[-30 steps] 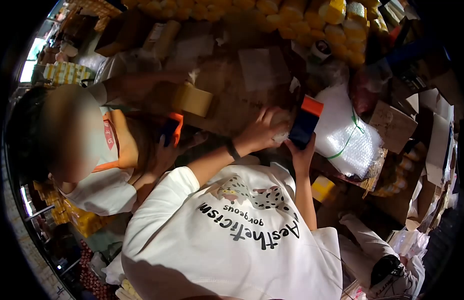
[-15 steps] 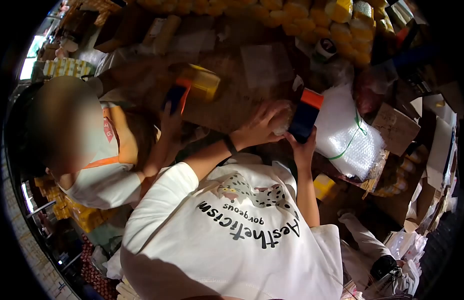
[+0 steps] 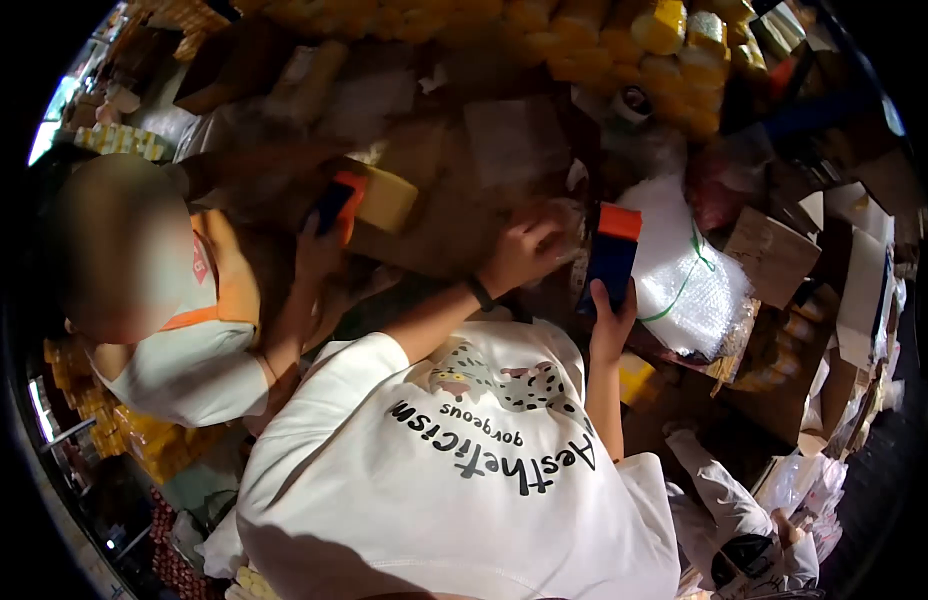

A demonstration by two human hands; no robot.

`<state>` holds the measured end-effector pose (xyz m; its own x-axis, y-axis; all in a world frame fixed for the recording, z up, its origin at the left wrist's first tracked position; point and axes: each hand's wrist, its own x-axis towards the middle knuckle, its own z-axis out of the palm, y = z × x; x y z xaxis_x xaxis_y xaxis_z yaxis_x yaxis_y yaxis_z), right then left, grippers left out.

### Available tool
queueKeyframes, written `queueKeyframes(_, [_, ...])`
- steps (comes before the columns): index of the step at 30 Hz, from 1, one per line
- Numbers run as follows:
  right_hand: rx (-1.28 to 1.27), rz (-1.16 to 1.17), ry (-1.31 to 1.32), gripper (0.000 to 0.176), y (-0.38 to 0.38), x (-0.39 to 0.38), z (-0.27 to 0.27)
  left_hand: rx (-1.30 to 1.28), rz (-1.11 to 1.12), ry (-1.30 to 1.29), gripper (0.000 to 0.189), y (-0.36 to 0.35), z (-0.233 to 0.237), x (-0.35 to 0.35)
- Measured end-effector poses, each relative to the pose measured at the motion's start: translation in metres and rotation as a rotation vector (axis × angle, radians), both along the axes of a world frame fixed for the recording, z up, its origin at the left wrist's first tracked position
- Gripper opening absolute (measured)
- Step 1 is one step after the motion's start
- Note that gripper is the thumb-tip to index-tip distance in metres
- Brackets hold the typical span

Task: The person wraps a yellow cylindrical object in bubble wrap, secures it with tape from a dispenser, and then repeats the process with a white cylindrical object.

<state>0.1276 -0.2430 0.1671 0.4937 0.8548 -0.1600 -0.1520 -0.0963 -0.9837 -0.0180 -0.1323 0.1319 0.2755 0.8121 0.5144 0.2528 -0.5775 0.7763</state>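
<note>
I have the blue-and-orange tool (image 3: 610, 262) right of the middle of the scene, its orange end on the far side and its dark blue body on the near side; my right hand (image 3: 612, 318) grips it by the near end, thumb laid along the blue; just left of it is my left hand (image 3: 529, 245), fingers curled at some clear crinkled plastic (image 3: 567, 222), and blur leaves me unable to tell whether they are closed on it; a dark wristband (image 3: 481, 292) circles that left wrist; both hands are over the near right part of the bench (image 3: 439, 245), whose brown top runs to the far side; just right of the tool I see a bubble-wrapped bundle (image 3: 672, 285) tied with green string (image 3: 696, 262), and right of that a brown carton piece (image 3: 774, 255); a flat pale sheet (image 3: 516, 140) lies on the far side of my left hand, with a tape roll (image 3: 633, 103) farther off to its right; on the left, a co-worker (image 3: 219, 270) in an orange-strapped apron holds a similar blue-and-orange tool near a yellow box (image 3: 386, 198); rows of yellow packs (image 3: 589, 60) fill the far edge; on the near side, the white printed shirt (image 3: 464, 500) takes up the middle, and a yellow carton (image 3: 639, 380) is just right of my right forearm.
</note>
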Motion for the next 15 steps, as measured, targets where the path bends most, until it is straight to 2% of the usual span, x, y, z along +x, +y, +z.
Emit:
queueKeyframes(2, [0.019,-0.02,0.113,0.033,-0.01,0.016,-0.015,-0.041,-0.025,-0.008,0.018,-0.002,-0.004,-0.003])
queueKeyframes(3, [0.057,-0.102,0.135,0.034,-0.013,0.019,-0.017,-0.033,-0.037,-0.001,0.018,-0.003,0.002,-0.007])
queueKeyframes(7, [0.154,-0.003,0.303,0.034,-0.023,0.04,-0.015,-0.036,-0.123,0.099,0.015,-0.005,0.007,-0.022])
queueKeyframes(10, [0.228,-0.097,0.306,0.037,-0.018,0.047,-0.026,0.006,-0.185,0.169,0.016,-0.006,0.012,-0.031])
queueKeyframes(13, [0.287,-0.298,0.512,0.047,0.004,0.029,-0.007,0.084,-0.248,0.183,0.018,-0.004,0.023,-0.038])
queueKeyframes(15, [0.387,-0.063,0.566,0.056,0.012,0.029,-0.007,0.13,-0.268,0.208,0.018,-0.006,0.025,-0.041])
